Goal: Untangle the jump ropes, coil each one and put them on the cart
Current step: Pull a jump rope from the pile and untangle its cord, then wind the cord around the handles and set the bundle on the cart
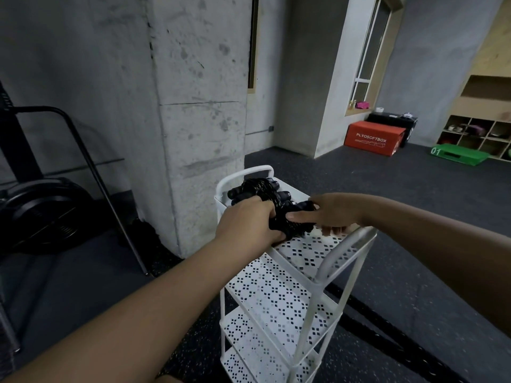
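A coiled black jump rope (290,225) is gripped from both sides over the top shelf (312,252) of a white cart (279,308). The left hand (249,225) is closed over the near end of the bundle, fingers curled into the loops; the right hand (329,211) is clamped on the far side, with the thumb (301,217) laid flat along the coil and the other fingers wrapped underneath, just above the shelf. Whether the bundle is resting on the shelf or held slightly clear of it cannot be told.

Behind the hands, more black rope with black handles (257,189) is piled at the far end of the same shelf, against the cart's curved handle (246,172). Lower perforated shelves are seen beneath — all bare. The cart is stood on dark speckled floor (414,272) beside a concrete pillar (199,120). Well apart, by the far wall, an orange box (373,138) and a green step (456,157) are seen.
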Available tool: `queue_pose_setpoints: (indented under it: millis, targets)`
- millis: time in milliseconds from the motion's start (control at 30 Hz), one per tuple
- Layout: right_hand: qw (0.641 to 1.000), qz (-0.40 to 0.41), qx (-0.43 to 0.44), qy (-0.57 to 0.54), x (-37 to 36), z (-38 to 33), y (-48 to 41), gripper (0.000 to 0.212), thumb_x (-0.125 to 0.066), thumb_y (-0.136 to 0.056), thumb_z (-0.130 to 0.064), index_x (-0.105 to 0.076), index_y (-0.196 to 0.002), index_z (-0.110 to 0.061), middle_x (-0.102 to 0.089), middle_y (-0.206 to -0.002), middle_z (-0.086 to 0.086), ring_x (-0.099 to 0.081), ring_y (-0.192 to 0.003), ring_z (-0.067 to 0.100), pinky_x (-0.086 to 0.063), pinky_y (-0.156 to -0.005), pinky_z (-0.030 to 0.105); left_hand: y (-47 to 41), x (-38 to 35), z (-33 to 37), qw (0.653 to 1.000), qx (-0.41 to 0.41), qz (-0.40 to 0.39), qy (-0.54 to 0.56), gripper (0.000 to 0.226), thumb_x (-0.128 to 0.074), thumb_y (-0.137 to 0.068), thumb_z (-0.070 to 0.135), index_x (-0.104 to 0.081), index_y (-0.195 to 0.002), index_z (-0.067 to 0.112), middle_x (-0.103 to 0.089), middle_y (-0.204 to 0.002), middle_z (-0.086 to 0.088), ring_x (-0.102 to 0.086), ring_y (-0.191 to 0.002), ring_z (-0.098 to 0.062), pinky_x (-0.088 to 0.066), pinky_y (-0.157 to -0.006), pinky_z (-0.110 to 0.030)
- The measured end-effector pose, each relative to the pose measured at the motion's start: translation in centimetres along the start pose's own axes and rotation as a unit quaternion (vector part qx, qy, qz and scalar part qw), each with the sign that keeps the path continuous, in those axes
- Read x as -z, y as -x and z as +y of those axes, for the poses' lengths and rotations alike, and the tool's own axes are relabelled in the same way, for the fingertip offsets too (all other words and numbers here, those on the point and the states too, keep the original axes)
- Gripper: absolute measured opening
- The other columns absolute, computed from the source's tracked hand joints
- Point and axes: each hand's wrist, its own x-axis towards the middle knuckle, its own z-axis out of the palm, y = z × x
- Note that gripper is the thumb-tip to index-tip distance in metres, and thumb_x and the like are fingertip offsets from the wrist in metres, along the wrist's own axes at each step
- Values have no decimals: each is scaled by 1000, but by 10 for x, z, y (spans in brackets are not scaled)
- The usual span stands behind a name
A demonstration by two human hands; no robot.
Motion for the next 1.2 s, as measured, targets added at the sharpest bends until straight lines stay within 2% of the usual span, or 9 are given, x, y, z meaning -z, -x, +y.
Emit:
queue_pose_setpoints:
  millis: [67, 100, 167, 333, 500, 667, 900, 1033, 1200]
  targets:
    - [998, 15, -10, 54, 5, -4, 5, 107, -45, -82, -94, -43, -159, -21, -63, -148, 15, -66, -122, 27, -50, -99, 40, 1, 0, -2, 1000, -2, -7, 21, 41, -82, -81, 52, -70, -114, 29, -60, -112, 9, -62, -103, -17, -47, -77, -35]
    - [996, 31, -18, 75, 7, -7, 7, 117, -41, -81, -96, -26, -169, -21, -47, -164, 14, -54, -142, 32, -42, -112, 45, 3, -1, -5, 999, 0, -7, 36, 43, -81, -81, 53, -71, -116, 31, -59, -115, 9, -61, -106, -17, -51, -83, -36]
    - [992, 80, -31, 95, 12, -12, 10, 127, -34, -73, -101, -13, -172, -24, -27, -174, 17, -39, -154, 40, -35, -121, 53, 7, -2, -11, 998, 6, -8, 66, 46, -79, -84, 57, -71, -123, 34, -58, -122, 11, -60, -113, -16, -52, -93, -40]
    - [979, 172, 52, 91, 13, -36, 22, 99, -43, -85, -93, -42, -160, -28, -54, -140, 9, -61, -118, 28, -51, -96, 43, 30, 6, -37, 991, 6, 34, 129, 44, -71, -93, 56, -69, -131, 34, -59, -127, 14, -60, -110, -9, -51, -99, -40]
    - [963, 189, 187, 44, -23, -96, 37, 64, -59, -95, -72, -62, -138, -24, -68, -107, -5, -65, -93, 12, -48, -75, 29, 69, 17, -97, 984, 88, 42, 150, 32, -70, -97, 46, -72, -121, 25, -68, -114, 8, -64, -105, -11, -53, -93, -36]
    - [964, 110, 240, 4, -91, -156, 28, 64, -65, -97, -65, -57, -147, -27, -72, -108, -10, -66, -99, 7, -50, -86, 33, 128, -2, -177, 957, 214, 25, 193, 13, -73, -99, 41, -75, -105, 30, -72, -96, 17, -65, -91, 1, -51, -80, -21]
    - [973, 30, 211, -90, -206, -199, -34, 40, -64, -104, -49, -64, -134, -23, -72, -109, -5, -68, -96, 12, -52, -82, 29, 197, -59, -269, 910, 343, 7, 232, 11, -68, -100, 36, -76, -93, 33, -75, -93, 18, -67, -86, 0, -51, -72, -25]
    - [975, -16, 161, -152, -281, -197, -91, 27, -60, -107, -46, -71, -122, -25, -72, -111, -9, -68, -104, 14, -53, -91, 36, 231, -108, -317, 881, 407, -2, 241, 12, -68, -98, 33, -76, -90, 31, -76, -91, 16, -67, -83, 0, -49, -69, -25]
    - [969, -92, 87, -214, -396, -172, -169, 14, -65, -103, -43, -74, -106, -32, -75, -102, -7, -71, -103, 19, -57, -94, 43, 270, -192, -378, 845, 476, -72, 232, 9, -70, -98, 28, -75, -103, 24, -75, -96, 9, -69, -90, -13, -51, -77, -29]
